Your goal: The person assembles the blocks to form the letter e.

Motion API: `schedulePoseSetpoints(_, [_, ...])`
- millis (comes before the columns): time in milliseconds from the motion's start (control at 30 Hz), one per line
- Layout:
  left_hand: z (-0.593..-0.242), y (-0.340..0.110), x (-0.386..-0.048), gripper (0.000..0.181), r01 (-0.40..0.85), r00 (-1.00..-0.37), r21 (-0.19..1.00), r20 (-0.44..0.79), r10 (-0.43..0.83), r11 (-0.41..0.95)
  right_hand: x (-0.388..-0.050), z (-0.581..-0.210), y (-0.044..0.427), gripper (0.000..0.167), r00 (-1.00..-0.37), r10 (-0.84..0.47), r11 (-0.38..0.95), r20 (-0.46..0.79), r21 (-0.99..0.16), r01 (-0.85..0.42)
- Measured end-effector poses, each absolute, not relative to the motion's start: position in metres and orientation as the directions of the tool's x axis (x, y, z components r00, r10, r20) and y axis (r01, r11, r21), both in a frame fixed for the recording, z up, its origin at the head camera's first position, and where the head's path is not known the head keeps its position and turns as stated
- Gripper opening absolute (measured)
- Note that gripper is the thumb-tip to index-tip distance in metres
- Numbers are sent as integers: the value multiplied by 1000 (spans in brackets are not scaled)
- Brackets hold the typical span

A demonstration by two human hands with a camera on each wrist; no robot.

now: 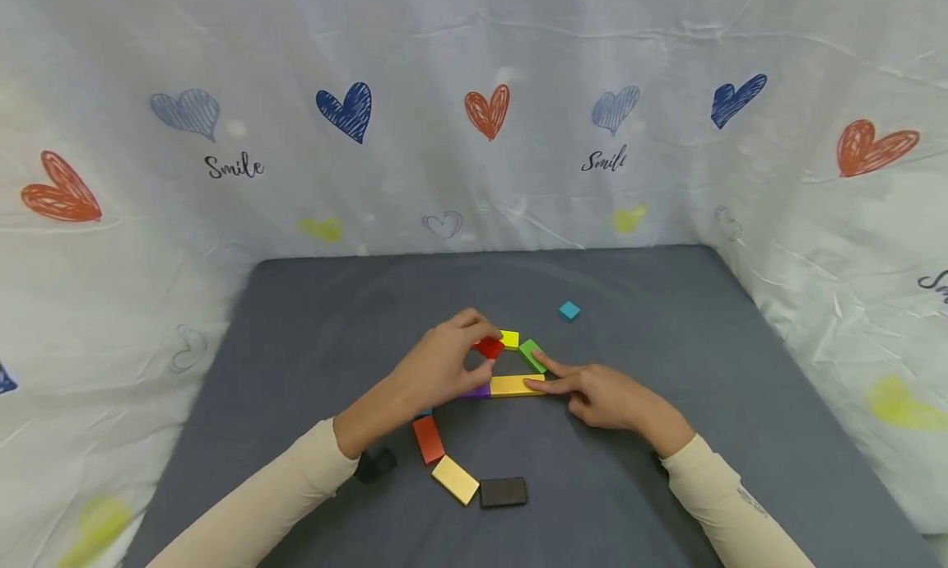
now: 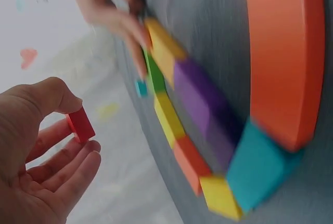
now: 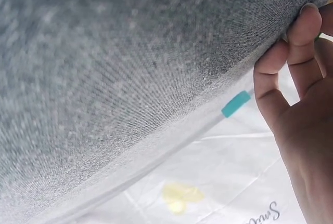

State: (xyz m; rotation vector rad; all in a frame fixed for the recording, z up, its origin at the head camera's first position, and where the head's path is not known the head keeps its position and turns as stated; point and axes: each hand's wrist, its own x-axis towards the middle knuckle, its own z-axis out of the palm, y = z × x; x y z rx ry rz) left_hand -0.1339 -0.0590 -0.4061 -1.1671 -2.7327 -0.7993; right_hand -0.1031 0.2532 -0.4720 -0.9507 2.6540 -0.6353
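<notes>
My left hand pinches a small red block between thumb and index finger, above the row of blocks. With two digits stretched out, my right hand touches an amber block and a green block. A purple block lies end to end with the amber one. Beyond them, the green block, a yellow block and an orange block form a second line. A yellow block and a teal block join the two lines at the left end.
From the teal block, a curve runs toward me: an orange-red block, a pale yellow block and a black block. One small teal block lies apart, farther back on the grey tabletop. A white printed curtain surrounds the table.
</notes>
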Motion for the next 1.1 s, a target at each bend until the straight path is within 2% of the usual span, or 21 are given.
schedulePoseSetpoints(233, [-414, -43, -81, 31, 712, -639, 523, 207, 741, 468, -102, -473, 256, 75, -761, -643, 691, -89, -497, -525])
schedulePoseSetpoints(367, [-424, -32, -58, 28, 733, -581, 534, 169, 796, 422, -102, -473, 257, 76, -758, -646, 684, -88, -508, -524])
schedulePoseSetpoints(533, [-440, -20, -43, 26, 790, -515, 460, 139, 846, 405, -102, -472, 256, 77, -755, -649, 681, -95, -516, -520])
schedulePoseSetpoints(1100, [-468, -8, -29, 30, 860, -470, 231, 15, 882, 455, -103, -474, 255, 77, -746, -661, 676, -82, -496, -545])
